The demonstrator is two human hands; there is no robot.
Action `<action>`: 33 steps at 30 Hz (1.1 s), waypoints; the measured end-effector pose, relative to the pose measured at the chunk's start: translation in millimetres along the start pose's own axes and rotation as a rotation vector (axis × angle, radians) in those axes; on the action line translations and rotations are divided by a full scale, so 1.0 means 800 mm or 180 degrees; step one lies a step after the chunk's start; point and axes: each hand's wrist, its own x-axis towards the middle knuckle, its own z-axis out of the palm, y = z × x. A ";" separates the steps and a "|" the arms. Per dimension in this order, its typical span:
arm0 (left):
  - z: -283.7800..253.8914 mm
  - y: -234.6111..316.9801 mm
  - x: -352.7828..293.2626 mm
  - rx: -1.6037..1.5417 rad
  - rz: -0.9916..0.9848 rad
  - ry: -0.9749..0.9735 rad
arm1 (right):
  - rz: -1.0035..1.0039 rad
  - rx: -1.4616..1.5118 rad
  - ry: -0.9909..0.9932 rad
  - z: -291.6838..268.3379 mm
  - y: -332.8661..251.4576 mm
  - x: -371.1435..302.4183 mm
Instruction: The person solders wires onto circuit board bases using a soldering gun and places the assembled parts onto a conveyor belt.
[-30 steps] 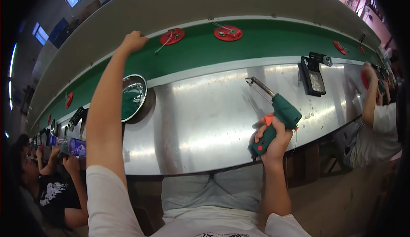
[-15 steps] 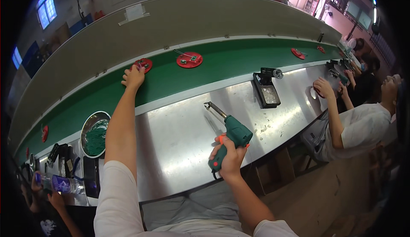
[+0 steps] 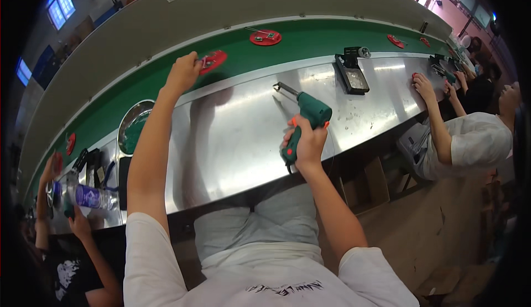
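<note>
At the far left, my left hand (image 3: pixel 184 74) has its fingers closed on the edge of a round red plate (image 3: pixel 217 61). The plate is tilted and blurred, at the near side of the green belt (image 3: pixel 318 37), with small parts on it too smeared to make out. My right hand (image 3: pixel 310 141) is wrapped round the grip of a green soldering gun (image 3: pixel 315 111), a finger by its orange trigger. The gun's metal tip points away and left above the steel bench (image 3: pixel 238 141). A second red plate (image 3: pixel 265 38) with small green boards lies on the belt.
A metal bowl (image 3: pixel 128 120) of green pieces stands beside my left forearm. Right of the gun is a black soldering stand (image 3: pixel 354 77). A bottle (image 3: pixel 93 197) shows at left near a co-worker's hands. Another co-worker (image 3: pixel 470 141) sits at right. More red plates (image 3: pixel 395 41) lie along the belt.
My left hand has drawn the red plate toward me and slightly right from its place on the belt. The view has tilted down. The soldering gun stays in my right hand.
</note>
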 end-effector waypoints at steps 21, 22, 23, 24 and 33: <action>-0.034 0.075 -0.220 -0.1201 0.1070 -0.0284 | -0.0216 -0.0270 -0.0231 0.005 0.007 -0.004; -0.030 0.073 -0.219 -0.1205 0.0995 -0.0339 | -0.0240 -0.0229 -0.0182 0.006 0.009 -0.003; -0.027 0.071 -0.220 -0.1194 0.0989 -0.0245 | -0.0208 -0.0315 -0.0154 0.006 0.010 -0.002; -0.025 0.069 -0.221 -0.1177 0.0962 -0.0168 | -0.0174 -0.0280 -0.0160 0.007 0.010 -0.003; -0.036 0.062 -0.223 -0.0754 0.0941 -0.0448 | -0.0296 -0.0457 -0.0071 0.019 0.007 -0.014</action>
